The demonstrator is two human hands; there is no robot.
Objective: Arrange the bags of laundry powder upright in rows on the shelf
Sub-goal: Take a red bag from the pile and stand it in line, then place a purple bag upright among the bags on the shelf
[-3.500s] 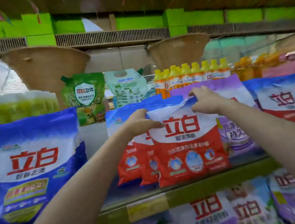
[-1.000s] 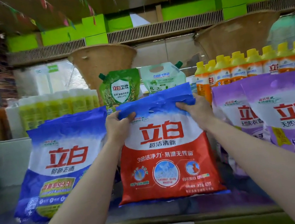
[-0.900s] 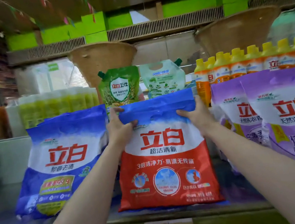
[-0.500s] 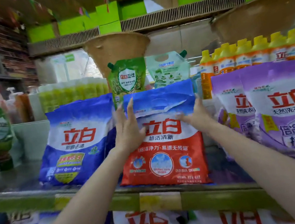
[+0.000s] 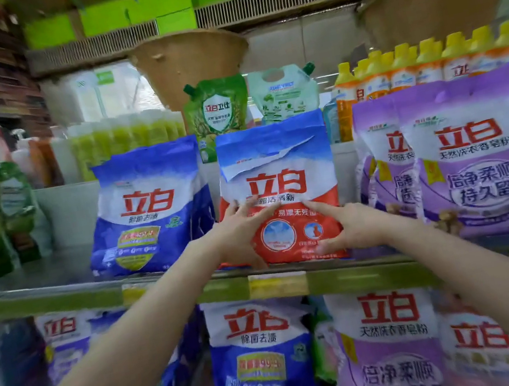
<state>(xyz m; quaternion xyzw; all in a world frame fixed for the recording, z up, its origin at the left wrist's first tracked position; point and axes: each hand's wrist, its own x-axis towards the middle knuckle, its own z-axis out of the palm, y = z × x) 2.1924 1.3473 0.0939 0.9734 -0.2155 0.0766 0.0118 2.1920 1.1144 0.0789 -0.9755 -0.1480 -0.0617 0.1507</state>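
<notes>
- Lower shelf, nearest, 6 o'clock: more powder bags, a blue bag and a purple bag, leaning, blurry.
- Left hand flat on the lower left face of the red bag, fingers spread wide, holding nothing, just pressing.
- Right hand at the bag's lower right, forefinger stretched onto the front, thumb low near the base; open grip, not clamped.
- Red bag stands upright near the front edge of the shelf, dead centre, top flap creased.
- Upper blue bag at 9 o'clock just beside it; purple bags at 3 o'clock, a gap between.
- Step looks like squaring up: push low and evenly with both palms so the base seats flat, face forward.
- Far, 12 o'clock: bottles and pouches.
</notes>
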